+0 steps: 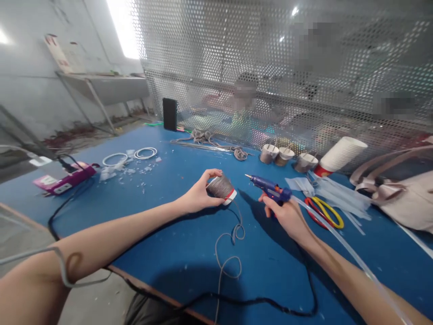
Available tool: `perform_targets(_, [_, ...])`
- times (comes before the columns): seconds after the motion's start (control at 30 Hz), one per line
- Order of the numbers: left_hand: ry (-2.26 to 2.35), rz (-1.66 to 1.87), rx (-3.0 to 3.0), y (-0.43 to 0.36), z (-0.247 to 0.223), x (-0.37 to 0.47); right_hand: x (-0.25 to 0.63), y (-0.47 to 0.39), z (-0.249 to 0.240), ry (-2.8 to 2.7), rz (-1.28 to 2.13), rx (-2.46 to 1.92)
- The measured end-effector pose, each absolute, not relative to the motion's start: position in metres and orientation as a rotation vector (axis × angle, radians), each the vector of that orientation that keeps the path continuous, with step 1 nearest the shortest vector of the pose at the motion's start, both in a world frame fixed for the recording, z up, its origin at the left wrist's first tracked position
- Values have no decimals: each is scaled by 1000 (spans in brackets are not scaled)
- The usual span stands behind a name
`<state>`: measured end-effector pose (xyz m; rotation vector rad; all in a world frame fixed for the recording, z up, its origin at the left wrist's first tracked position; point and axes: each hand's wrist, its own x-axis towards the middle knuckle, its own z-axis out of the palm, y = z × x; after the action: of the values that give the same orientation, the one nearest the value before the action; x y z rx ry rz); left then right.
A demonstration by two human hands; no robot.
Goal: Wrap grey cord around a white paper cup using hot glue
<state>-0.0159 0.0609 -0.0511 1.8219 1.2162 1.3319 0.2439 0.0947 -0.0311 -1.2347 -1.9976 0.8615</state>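
My left hand [201, 193] grips a paper cup [220, 188] lying on its side above the blue table. Grey cord is wound around most of the cup, leaving a red and white band bare at its right end. From it a loose length of grey cord [233, 232] curls down toward the table's front edge. My right hand [287, 215] is wrapped around the handle of a blue glue gun [270, 187]. Its nozzle points left toward the cup, a short gap apart. A long clear glue stick [345, 246] trails from the gun's rear.
Cord-wrapped cups [269, 154] and stacked paper cups [341, 155] stand along the perforated screen [203, 58]. Scissors [324, 212], glue sticks [341, 194] and a bag [411, 198] lie right. At left sit a pink power strip [64, 178] and white rings [145, 153]. A black cable [257, 300] crosses the front.
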Motion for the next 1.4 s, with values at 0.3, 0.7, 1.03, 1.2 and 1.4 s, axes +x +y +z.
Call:
perform_targets(0.3, [1298, 1330, 1855, 56, -53, -16, 233, 56, -33, -2119, 818, -1097])
perform_targets(0.7, [1355, 1372, 1838, 56, -53, -12, 231, 59, -42, -2181, 641, -1020])
perform_targets(1.03, [1383, 1363, 1884, 58, -56, -12, 227, 57, -45, -2223, 538, -873])
perform_targets(1.2, [1367, 1383, 1903, 58, -56, -13, 229, 58, -53, -2199, 575, -827])
perform_targets(1.4, [1379, 1353, 1954, 58, -55, -15, 229, 58, -49, -2208, 545, -818])
